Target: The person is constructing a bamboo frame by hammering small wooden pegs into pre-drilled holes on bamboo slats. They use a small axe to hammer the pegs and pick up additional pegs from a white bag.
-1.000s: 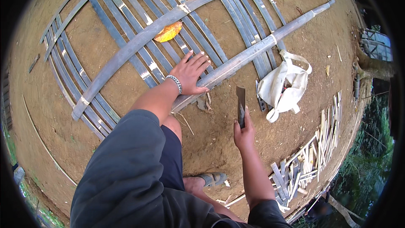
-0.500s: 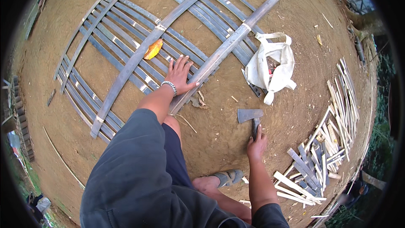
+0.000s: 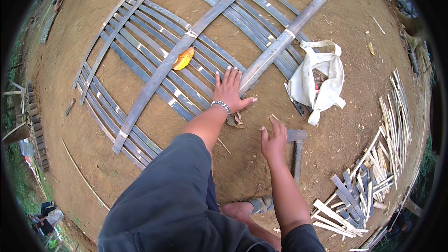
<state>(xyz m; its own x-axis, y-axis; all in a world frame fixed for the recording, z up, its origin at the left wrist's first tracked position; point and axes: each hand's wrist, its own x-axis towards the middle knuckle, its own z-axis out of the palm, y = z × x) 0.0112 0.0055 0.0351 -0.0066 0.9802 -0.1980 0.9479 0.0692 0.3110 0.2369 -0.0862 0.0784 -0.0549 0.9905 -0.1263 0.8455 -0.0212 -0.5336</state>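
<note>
My left hand, with a silver bracelet at the wrist, lies flat and spread on the end of a bamboo pole and the grey bamboo slats laid in a lattice on the dirt. My right hand hovers with fingers apart just left of a hatchet, which lies on the ground with its blade toward the slats. Neither hand holds anything.
A white cloth bag sits right of the pole. Split bamboo strips and offcuts pile up at the right. A yellow leaf lies on the lattice. My sandalled foot is below the right hand.
My right hand lowered the hatchet from upright to the ground and let go of it. The left hand stayed pressed on the slats.
</note>
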